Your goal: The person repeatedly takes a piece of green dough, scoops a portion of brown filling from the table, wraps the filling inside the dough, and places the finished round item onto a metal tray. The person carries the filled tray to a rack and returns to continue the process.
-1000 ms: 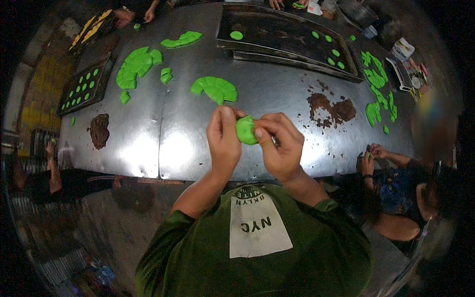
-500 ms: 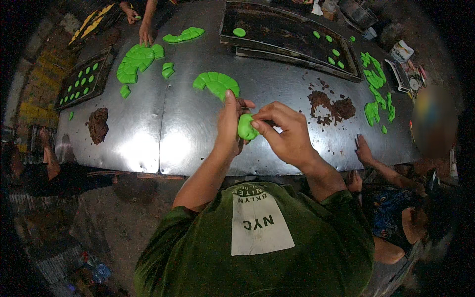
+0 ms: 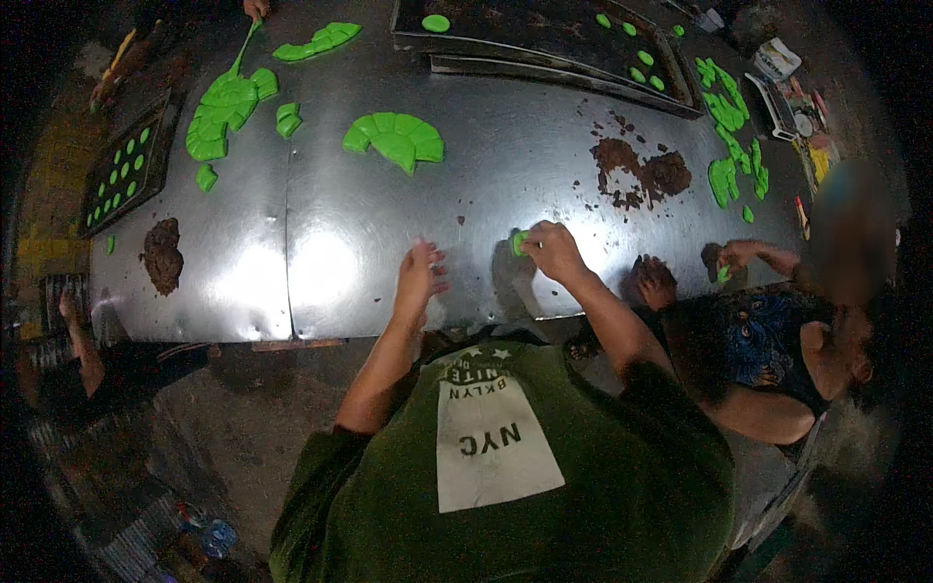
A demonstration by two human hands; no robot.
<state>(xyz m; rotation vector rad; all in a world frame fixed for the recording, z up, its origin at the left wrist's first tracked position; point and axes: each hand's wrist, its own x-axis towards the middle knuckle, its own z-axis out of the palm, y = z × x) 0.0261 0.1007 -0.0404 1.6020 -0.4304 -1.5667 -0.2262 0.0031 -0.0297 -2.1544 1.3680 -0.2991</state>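
My right hand is closed on a small ball of bright green dough, just over the metal table. The fingers hide part of the dough. To its left my left hand is raised with the fingers apart and nothing in it, a little blurred. Beyond both hands lies a fan-shaped slab of green dough, scored into pieces. Right of it, a crumbly brown filling is spread in a loose heap with crumbs around it.
Dark trays with green rounds stand at the back; another tray is at the left. More green dough is being stretched by a person's hand. Brown filling lies front left. A co-worker's hand holds green dough close on my right.
My hands have parted; the right has carried the dough ball down toward the table, and the left has let go. The far person has pulled up a strand of dough. The right co-worker's hands have moved.
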